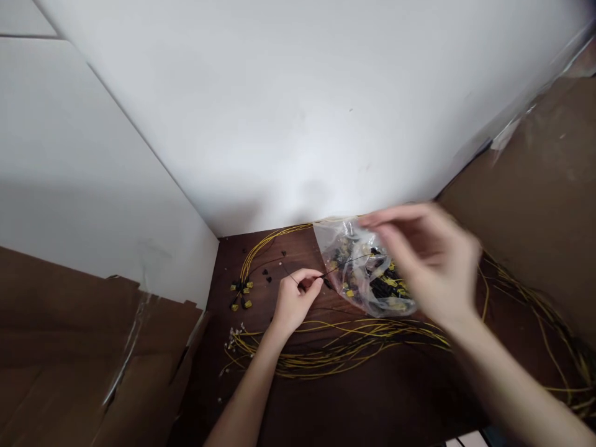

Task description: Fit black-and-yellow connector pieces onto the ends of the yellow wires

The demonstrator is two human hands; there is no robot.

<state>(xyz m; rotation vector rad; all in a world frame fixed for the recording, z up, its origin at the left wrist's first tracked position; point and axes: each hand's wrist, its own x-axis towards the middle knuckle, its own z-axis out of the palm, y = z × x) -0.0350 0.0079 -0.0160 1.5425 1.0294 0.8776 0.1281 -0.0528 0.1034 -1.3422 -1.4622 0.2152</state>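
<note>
My left hand (298,298) is closed in a pinch on a thin black wire (339,267), which runs up and right across the plastic bag. Another short dark end sticks out at the upper left of those fingers. Blurred by motion, my right hand (428,261) hangs over the right side of the clear plastic bag (367,304), thumb and forefinger near each other; whether anything is between them cannot be made out. Inside the bag are many small black and yellow parts (388,285). Below my left hand lies a long bundle of yellow and black wires (326,366).
At the left, yellow wires (261,245) end in black and yellow connectors (241,295). Small black bits (266,275) lie nearby. More wires (549,316) lie at the right. White panels (302,112) and cardboard (69,347) enclose the brown table (372,397).
</note>
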